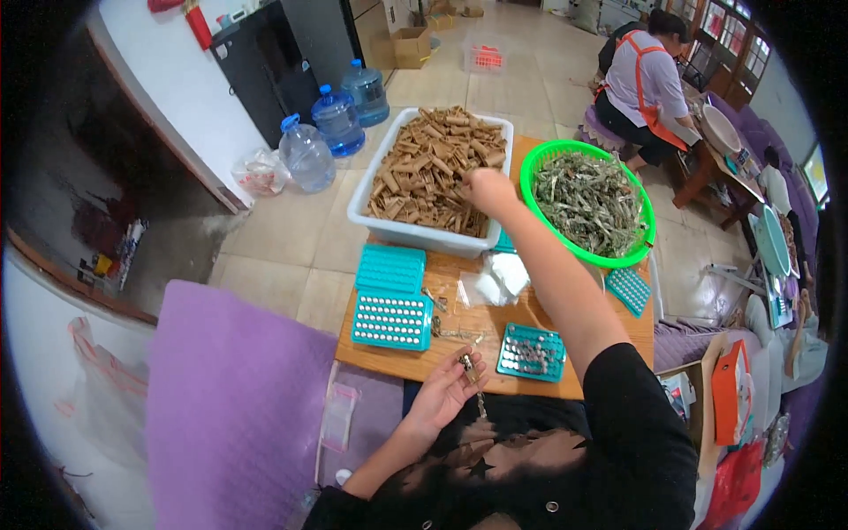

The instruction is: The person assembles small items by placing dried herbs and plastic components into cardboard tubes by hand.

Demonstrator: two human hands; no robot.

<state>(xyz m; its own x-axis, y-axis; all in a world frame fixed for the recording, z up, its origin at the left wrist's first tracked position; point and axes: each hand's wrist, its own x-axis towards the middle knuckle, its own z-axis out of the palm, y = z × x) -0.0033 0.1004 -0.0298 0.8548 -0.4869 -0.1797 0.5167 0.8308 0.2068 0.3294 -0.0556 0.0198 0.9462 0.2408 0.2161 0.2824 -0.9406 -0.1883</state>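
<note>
My left hand [448,386] is near the table's front edge, its fingers closed round a small shiny cylinder [469,367]. A thin silvery strand [459,334] runs from it across the tabletop, and more hangs below. My right arm stretches forward to a whitish plastic tub [424,239] heaped with small brown tube-shaped pieces [424,168]. At the tub's right side my right hand [488,190] is closed over the pieces; whatever its fingers hold is hidden. Between my arms lies a teal tray [531,352] of loose silvery discs. Further left, another teal tray [391,320] carries rows of round white discs.
A green basket [652,231] of tangled silvery strands stands right of the tub. White packets [502,279] lie mid-table, beside my right forearm. A teal tray [628,292] rests at the right edge. Water jugs [307,157] stand on the floor. Another person [649,79] sits working at far right.
</note>
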